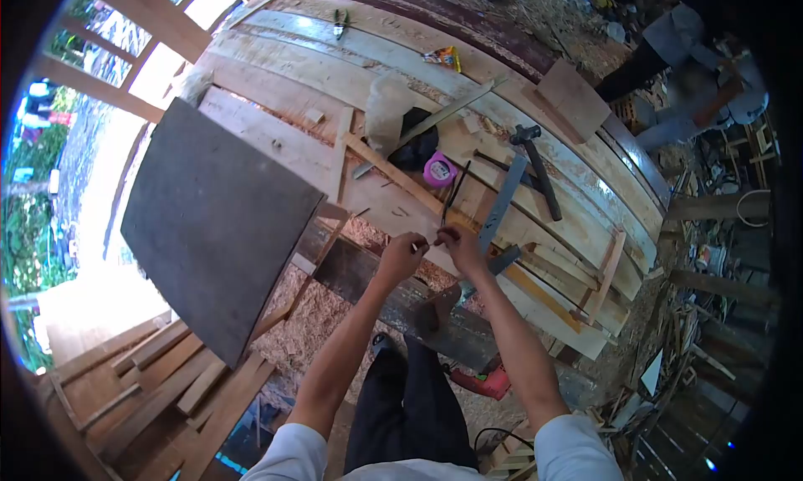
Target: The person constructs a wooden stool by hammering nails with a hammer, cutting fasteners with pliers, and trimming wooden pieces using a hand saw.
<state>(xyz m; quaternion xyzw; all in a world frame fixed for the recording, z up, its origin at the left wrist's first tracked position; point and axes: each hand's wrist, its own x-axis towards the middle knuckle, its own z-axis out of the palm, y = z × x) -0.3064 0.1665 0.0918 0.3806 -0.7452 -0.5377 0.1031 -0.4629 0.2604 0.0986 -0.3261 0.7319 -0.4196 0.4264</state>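
Note:
My left hand [405, 255] and my right hand [458, 245] are close together over the near edge of the plank bench [376, 205]. Both have their fingers pinched; a small thing seems to be between them, too small to name. Past my right hand lies a blue-grey metal straight piece [503, 198], like a square's blade. A pink tape measure [439, 171] rests beyond my hands. To its right is a hammer [542, 176] with a dark handle. Wood shavings [364, 232] lie near my left hand.
A large dark panel [222, 222] stands at the left. Pliers [340, 23], a clear plastic bag [386, 117] and an orange packet [443, 58] lie on the planks. A red power tool [483, 382] is below my right forearm. Another person [682, 42] is at the upper right.

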